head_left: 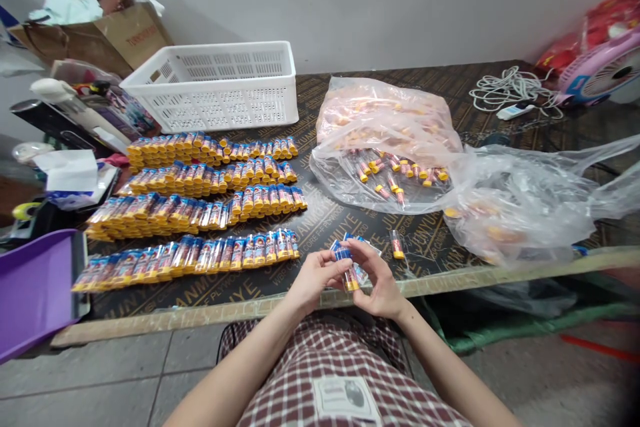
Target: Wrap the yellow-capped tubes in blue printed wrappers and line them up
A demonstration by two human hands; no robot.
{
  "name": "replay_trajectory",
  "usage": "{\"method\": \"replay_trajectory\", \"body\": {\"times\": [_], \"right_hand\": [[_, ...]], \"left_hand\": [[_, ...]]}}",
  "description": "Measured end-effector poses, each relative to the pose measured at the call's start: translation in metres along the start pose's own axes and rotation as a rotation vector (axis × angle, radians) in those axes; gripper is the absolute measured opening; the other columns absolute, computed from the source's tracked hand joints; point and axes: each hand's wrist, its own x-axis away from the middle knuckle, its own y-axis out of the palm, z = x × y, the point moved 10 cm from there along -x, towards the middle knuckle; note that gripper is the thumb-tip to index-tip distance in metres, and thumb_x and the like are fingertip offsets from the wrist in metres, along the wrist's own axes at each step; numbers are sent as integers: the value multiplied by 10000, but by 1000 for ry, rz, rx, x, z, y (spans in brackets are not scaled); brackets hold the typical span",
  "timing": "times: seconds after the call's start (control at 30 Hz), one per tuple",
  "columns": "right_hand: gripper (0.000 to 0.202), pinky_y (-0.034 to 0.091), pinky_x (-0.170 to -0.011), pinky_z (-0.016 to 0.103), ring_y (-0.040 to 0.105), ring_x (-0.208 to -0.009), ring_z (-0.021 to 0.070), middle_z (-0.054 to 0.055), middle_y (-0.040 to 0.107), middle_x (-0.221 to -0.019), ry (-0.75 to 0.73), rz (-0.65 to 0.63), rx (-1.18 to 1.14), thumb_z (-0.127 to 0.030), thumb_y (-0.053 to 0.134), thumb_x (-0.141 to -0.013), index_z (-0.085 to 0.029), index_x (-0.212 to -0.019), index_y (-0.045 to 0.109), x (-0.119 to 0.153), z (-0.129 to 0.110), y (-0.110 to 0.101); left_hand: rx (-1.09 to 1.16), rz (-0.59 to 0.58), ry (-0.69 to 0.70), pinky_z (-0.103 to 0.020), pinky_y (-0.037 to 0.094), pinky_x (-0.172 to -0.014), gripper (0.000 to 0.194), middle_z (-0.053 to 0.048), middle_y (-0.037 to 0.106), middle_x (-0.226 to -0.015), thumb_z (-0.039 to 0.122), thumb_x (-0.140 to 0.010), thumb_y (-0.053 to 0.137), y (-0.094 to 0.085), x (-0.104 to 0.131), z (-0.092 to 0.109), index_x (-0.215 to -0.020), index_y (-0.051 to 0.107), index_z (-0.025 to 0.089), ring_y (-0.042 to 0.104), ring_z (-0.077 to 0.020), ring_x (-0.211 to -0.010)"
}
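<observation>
Near the table's front edge, my left hand [316,278] pinches a small tube [351,278] with a blue top, a yellow bottom and a printed middle. My right hand [381,284] curls round the tube from the other side, its fingers at the upper end and its thumb near the lower end. Behind my hands lie some blue-and-white pieces [369,271], partly hidden by the fingers. A clear tube with a yellow end [397,245] lies alone to the right of my right hand.
Several stacked rows of blue-and-yellow tubes [170,257] fill the left side. Behind them stands a white plastic basket [230,103]. A clear bag of yellow-ended tubes [385,113] and another plastic bag [525,213] lie right. A purple dustpan [37,287], cable [515,90] and pink fan [600,70] flank these.
</observation>
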Motion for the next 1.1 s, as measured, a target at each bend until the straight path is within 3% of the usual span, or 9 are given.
{"method": "replay_trajectory", "body": {"times": [0.23, 0.33, 0.47, 0.6, 0.8, 0.9, 0.97, 1.03, 1.1], "right_hand": [[842, 397, -1034, 441, 463, -1221, 255, 99, 345, -1423, 71, -57, -16, -97, 588, -690, -272, -1421, 209, -4, 2, 12], [834, 395, -1027, 455, 461, -1214, 260, 96, 282, -1460, 117, -17, 63, -221, 647, -745, -288, -1436, 184, -7, 13, 2], [633, 406, -999, 460, 498, -1162, 255, 89, 429, -1353, 196, 193, 238, -352, 611, -807, -283, -1378, 344, -10, 39, -35], [481, 440, -959, 430, 500, -1160, 251, 90, 473, -1311, 234, 161, 289, -425, 548, -845, -268, -1292, 463, -16, 58, -32], [367, 347, -1043, 443, 463, -1215, 236, 97, 506, -1290, 153, 55, 347, -398, 511, -877, -238, -1206, 548, -23, 40, -6], [336, 373, -1018, 415, 480, -1191, 229, 98, 518, -1268, 185, 154, 406, -388, 499, -885, -228, -1169, 578, -17, 39, -32], [314, 386, -996, 410, 495, -1159, 230, 99, 537, -1230, 212, 270, 496, -382, 491, -885, -224, -1134, 598, -8, 43, -62], [320, 404, -960, 413, 514, -1099, 242, 110, 558, -1155, 259, 379, 645, -381, 501, -871, -210, -1119, 606, 6, 52, -91], [373, 426, -900, 425, 526, -1022, 263, 121, 570, -1059, 360, 419, 837, -377, 535, -838, -188, -1156, 588, 20, 66, -112]], "left_hand": [[-14, 95, 38, -210, 446, -529, 404, -14, 643, -650, 429, -579, 767, -17, 6, 10, -773, 615, 109, 566, -93, -528], [-214, 299, 141, -207, 409, -485, 431, 8, 615, -574, 442, -555, 770, -65, 20, 42, -788, 596, 124, 525, -91, -467], [-724, 735, 314, -223, 396, -516, 481, 47, 556, -521, 473, -598, 736, -140, 69, 108, -928, 614, 146, 514, -109, -479], [-1194, 895, 240, -241, 396, -578, 474, 9, 592, -579, 534, -663, 667, -171, 84, 135, -957, 630, 164, 582, -159, -599], [-1510, 883, 69, -279, 398, -627, 527, -75, 679, -742, 602, -718, 571, -174, 76, 134, -1034, 620, 182, 637, -250, -765], [-1525, 970, 81, -280, 383, -592, 593, -54, 664, -683, 653, -710, 533, -170, 83, 143, -1072, 607, 190, 631, -257, -722], [-1432, 980, 203, -266, 380, -584, 559, -25, 640, -640, 648, -717, 529, -156, 82, 147, -1031, 623, 196, 613, -221, -663], [-1288, 851, 328, -250, 384, -574, 497, -2, 617, -606, 619, -744, 518, -129, 69, 136, -969, 641, 193, 585, -179, -602], [-1175, 590, 357, -242, 392, -565, 435, -1, 620, -607, 568, -781, 504, -92, 44, 106, -919, 653, 183, 569, -160, -578]]}}
